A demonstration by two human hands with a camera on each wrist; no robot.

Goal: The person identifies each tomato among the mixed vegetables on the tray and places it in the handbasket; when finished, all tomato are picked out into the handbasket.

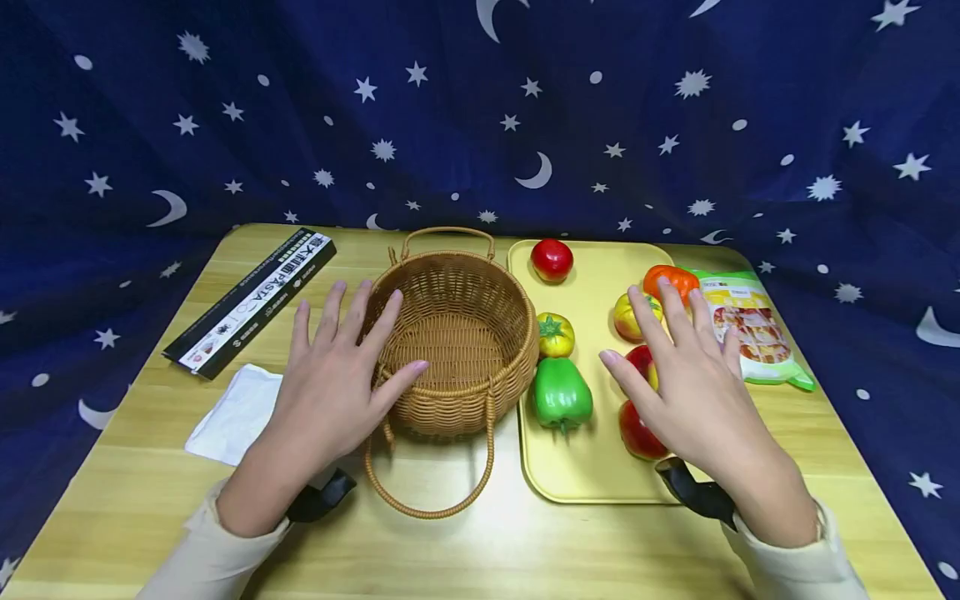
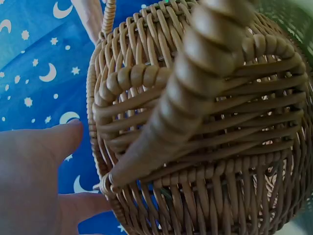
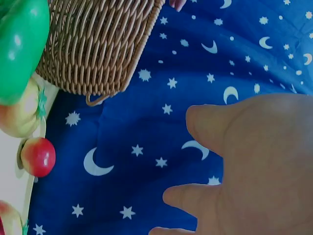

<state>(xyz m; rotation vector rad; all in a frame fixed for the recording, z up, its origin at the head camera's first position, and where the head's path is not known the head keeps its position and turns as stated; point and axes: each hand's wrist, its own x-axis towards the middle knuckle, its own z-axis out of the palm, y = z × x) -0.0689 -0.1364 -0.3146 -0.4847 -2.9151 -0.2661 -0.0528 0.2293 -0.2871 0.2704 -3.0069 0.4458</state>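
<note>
My left hand [image 1: 330,387] is spread with straight fingers above the left side of a brown wicker basket [image 1: 450,408], holding nothing. The basket stands upright with nothing inside, one handle folded down toward me. In the left wrist view the thumb and fingers lie beside the basket's rim [image 2: 93,122]. Over the right part of a yellow tray [image 1: 585,479] my right hand [image 1: 693,392] hovers, fingers spread, also holding nothing. Beneath and around it are red apples [image 1: 640,433], a yellow tomato-like fruit [image 1: 628,318] and an orange-red vegetable [image 1: 670,282], partly hidden by the hand.
On the tray's left side lie a green bell pepper [image 1: 561,392], a yellow tomato-like fruit [image 1: 555,335] and a red fruit [image 1: 552,260]. A black pasta box [image 1: 255,300] and white cloth [image 1: 238,412] lie at left. A green-and-white food packet [image 1: 757,329] lies at right.
</note>
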